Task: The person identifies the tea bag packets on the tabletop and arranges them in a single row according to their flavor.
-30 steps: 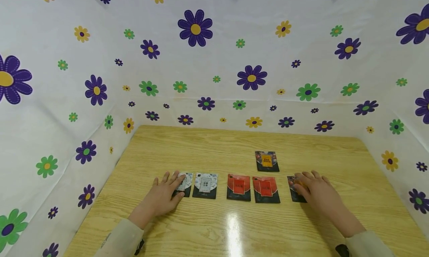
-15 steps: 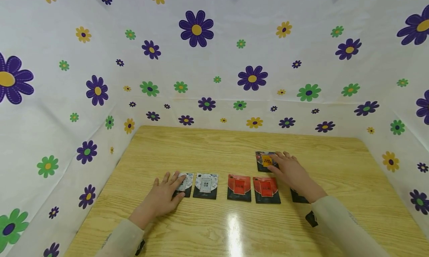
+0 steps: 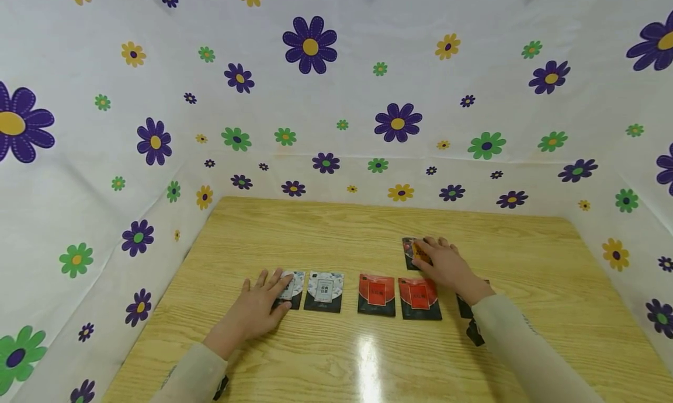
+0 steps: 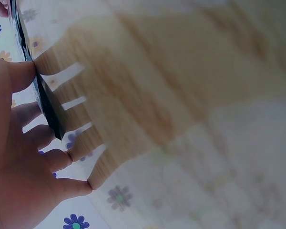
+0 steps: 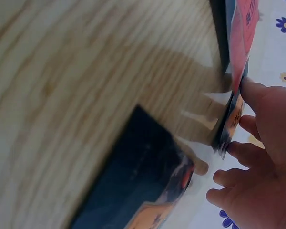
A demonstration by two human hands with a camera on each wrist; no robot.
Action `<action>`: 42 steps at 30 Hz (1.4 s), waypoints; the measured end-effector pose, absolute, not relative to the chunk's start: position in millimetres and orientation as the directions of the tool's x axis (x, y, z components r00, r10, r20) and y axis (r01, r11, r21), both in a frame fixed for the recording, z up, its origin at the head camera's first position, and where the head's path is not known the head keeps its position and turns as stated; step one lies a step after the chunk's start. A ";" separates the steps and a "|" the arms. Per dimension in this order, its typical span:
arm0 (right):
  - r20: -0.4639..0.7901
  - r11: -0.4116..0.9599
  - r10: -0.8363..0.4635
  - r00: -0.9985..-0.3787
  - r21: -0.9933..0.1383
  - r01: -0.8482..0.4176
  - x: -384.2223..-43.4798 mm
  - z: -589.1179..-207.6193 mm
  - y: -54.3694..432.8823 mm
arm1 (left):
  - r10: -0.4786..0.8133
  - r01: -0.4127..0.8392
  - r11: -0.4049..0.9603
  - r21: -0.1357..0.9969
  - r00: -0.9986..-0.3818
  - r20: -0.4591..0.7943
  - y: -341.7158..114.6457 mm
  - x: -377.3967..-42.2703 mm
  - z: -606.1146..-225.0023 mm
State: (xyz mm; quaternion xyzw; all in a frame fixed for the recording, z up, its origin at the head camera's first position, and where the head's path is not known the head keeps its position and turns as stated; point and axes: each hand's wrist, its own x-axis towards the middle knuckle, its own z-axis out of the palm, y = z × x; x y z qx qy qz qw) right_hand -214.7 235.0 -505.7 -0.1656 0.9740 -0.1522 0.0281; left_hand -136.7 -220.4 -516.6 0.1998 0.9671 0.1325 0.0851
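Note:
My left hand (image 3: 257,309) rests with spread fingers on a white-and-black sachet (image 3: 297,286); in the left wrist view the thumb and fingertips touch the sachet (image 4: 50,112). At the back right, my right hand (image 3: 444,266) lays its fingers on a black sachet with an orange label (image 3: 409,252), covering its right part. The right wrist view has the thumb and fingertips against this black sachet (image 5: 231,121), the fingers loosely bent. A second orange-labelled sachet (image 3: 464,306) lies nearer, partly hidden under the right wrist.
Another white-and-black sachet (image 3: 323,292) lies right of the left hand. Two red-and-black sachets, one left (image 3: 375,295) and one right (image 3: 420,298), lie mid-row. All are flat on the wooden table (image 3: 315,233). Flower-patterned white cloth (image 3: 347,99) walls the back and sides.
My right hand has left the nearer orange-labelled sachet, moving left and away from me onto the rear one, then slightly farther left over it. The left hand stays in place.

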 end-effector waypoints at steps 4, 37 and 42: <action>-0.020 0.903 -0.323 -0.946 -0.306 -0.302 -216.8 -507.5 241.3 | 0.406 0.364 0.888 0.280 -0.907 -0.110 -220.2 -138.0 -517.7; -0.114 0.944 -0.181 -0.977 -0.298 -0.140 -194.8 -489.5 349.7 | 0.405 0.355 0.889 0.289 -0.904 -0.136 -219.9 -139.4 -513.8; -0.116 0.944 -0.161 -0.980 -0.308 -0.119 -187.9 -489.0 362.7 | 0.403 0.352 0.890 0.291 -0.905 -0.137 -219.7 -139.6 -514.4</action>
